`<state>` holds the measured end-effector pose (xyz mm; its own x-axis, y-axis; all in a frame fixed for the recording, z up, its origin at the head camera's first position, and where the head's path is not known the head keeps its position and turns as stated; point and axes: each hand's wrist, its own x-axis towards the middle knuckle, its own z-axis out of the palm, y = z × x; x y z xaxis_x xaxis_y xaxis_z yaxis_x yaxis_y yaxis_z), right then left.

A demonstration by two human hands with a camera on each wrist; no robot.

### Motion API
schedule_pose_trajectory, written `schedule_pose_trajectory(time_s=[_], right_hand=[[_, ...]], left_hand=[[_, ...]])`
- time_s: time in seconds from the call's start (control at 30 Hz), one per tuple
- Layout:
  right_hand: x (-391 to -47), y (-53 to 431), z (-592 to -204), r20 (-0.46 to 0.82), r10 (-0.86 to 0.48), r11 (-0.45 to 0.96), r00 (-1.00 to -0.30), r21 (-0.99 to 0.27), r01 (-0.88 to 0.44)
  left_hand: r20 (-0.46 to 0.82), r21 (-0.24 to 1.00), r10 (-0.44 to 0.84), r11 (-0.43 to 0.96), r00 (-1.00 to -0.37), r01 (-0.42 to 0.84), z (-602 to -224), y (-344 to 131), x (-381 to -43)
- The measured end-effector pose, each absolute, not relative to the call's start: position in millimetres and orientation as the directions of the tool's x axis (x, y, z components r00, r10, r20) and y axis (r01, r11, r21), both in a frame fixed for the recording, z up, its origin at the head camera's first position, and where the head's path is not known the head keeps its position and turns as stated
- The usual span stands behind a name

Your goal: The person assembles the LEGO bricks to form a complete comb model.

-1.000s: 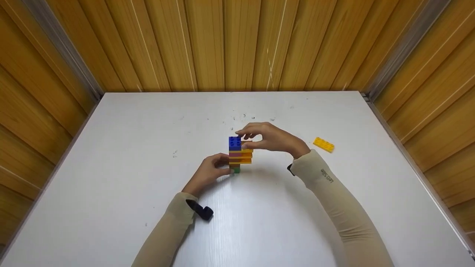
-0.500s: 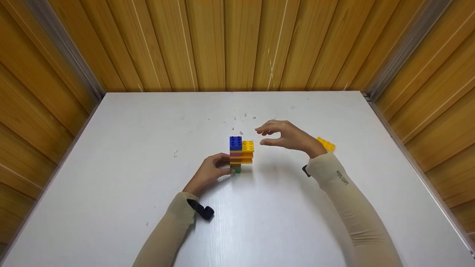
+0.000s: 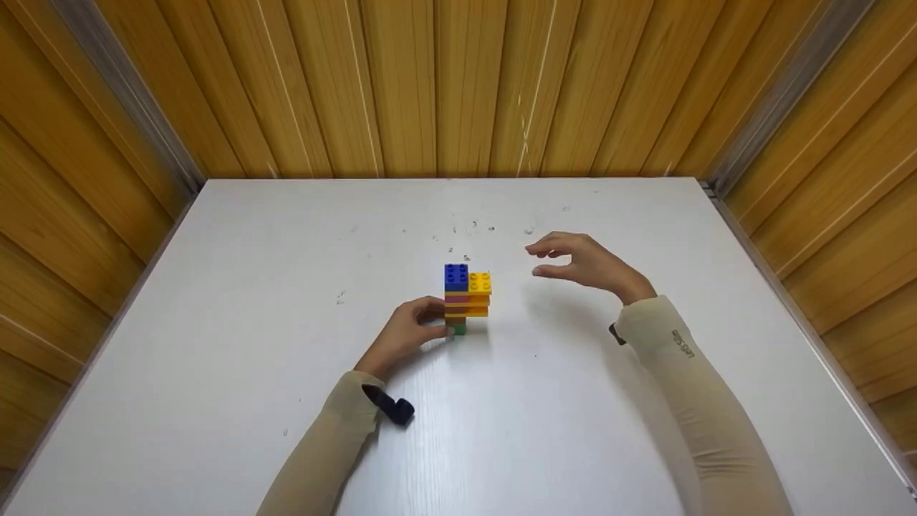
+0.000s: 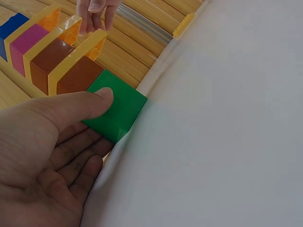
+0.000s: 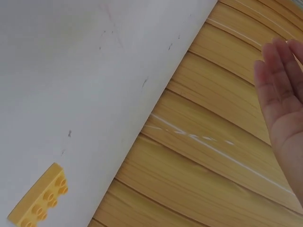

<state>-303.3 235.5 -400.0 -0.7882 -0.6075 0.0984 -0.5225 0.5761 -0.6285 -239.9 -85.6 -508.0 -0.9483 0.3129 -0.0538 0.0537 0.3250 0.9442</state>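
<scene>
A tower of toy building bricks (image 3: 456, 303) stands upright on the white table. Its blue brick (image 3: 456, 281) is on top, over pink and brown bricks, with the green brick (image 4: 124, 105) lowest. Three yellow plates (image 3: 479, 282) between the bricks jut out to the right. My left hand (image 3: 402, 335) grips the tower low down, thumb flat on the green brick's face and fingers behind it. To the right of the tower, my right hand (image 3: 589, 266) hovers over the table, holding nothing, fingers loosely bent with the thumb apart.
A loose yellow plate with studs (image 5: 40, 201) lies on the table at the right; in the head view my right hand and sleeve cover it. Wood-patterned panels (image 3: 401, 86) wall in the table's back and sides. Small dark marks dot the tabletop (image 3: 322, 236).
My right hand has left the top of the tower and moved right, uncovering the studs of the top yellow plate and covering the loose plate. My left hand stays at the base.
</scene>
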Motion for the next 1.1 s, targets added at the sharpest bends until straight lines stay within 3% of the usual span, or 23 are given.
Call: schedule_pose_trajectory(time_s=[0.37,1.1], right_hand=[[-312,274,-406,-0.022,-0.501,0.651,-0.865,-0.668,-0.361],[-318,332,-424,-0.115,-0.394,0.765,-0.912,-0.591,-0.256]], left_hand=[[-0.074,0.934,0.306,0.354,-0.949,0.041,-507,-85,-239],[-0.044,0.935,0.313,0.346,-0.949,0.071,-509,-86,-240]])
